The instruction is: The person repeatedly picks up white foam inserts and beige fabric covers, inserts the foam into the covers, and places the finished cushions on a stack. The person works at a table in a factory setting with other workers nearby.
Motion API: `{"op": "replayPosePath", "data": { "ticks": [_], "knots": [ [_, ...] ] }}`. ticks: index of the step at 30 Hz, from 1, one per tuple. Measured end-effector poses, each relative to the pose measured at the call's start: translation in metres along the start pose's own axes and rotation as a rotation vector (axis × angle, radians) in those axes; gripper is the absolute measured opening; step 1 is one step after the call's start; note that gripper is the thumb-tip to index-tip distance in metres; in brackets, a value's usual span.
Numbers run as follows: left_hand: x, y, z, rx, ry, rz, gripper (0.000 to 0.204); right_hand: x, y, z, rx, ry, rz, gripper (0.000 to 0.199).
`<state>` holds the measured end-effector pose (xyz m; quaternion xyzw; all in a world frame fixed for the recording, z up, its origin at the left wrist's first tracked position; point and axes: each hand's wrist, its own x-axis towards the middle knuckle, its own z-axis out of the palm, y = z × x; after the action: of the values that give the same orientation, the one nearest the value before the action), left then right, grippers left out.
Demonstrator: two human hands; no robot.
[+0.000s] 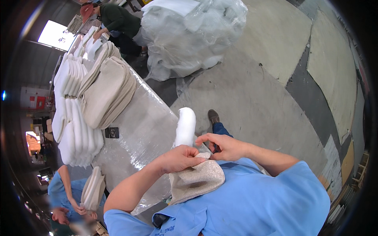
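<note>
Close to my body, my left hand (181, 159) is closed on the gathered edge of a beige fabric cover (197, 177), with thumb and fingers pinching it. My right hand (226, 147) is at the same edge, its thumb against the fabric and its forefinger bent forward; the fingertips are partly hidden. Just beyond my hands, a rolled white padding piece (186, 126) stands out past the table edge. Whether its lower end sits inside the cover is hidden behind my left hand.
A plastic-wrapped table (138, 118) carries stacked beige covers (108, 92), white padding pieces (76, 133) and a small black object (112, 133). A large clear bag of white padding (189, 39) stands ahead. One co-worker (118, 23) bends over the far end; another (75, 192) holds covers at left.
</note>
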<state>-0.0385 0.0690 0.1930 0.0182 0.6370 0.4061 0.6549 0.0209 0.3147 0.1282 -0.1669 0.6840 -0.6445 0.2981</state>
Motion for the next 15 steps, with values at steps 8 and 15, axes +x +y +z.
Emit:
{"op": "replayPosePath", "data": {
  "ticks": [8,15],
  "knots": [
    [-0.009,0.026,0.014,0.531,0.249,0.268,0.015,0.024,0.052,0.004,0.170,-0.288,-0.054,0.063],
    [-0.010,0.032,0.010,0.413,0.187,0.313,0.017,0.032,0.092,0.012,0.450,-0.464,-0.054,0.046]
  ]
}}
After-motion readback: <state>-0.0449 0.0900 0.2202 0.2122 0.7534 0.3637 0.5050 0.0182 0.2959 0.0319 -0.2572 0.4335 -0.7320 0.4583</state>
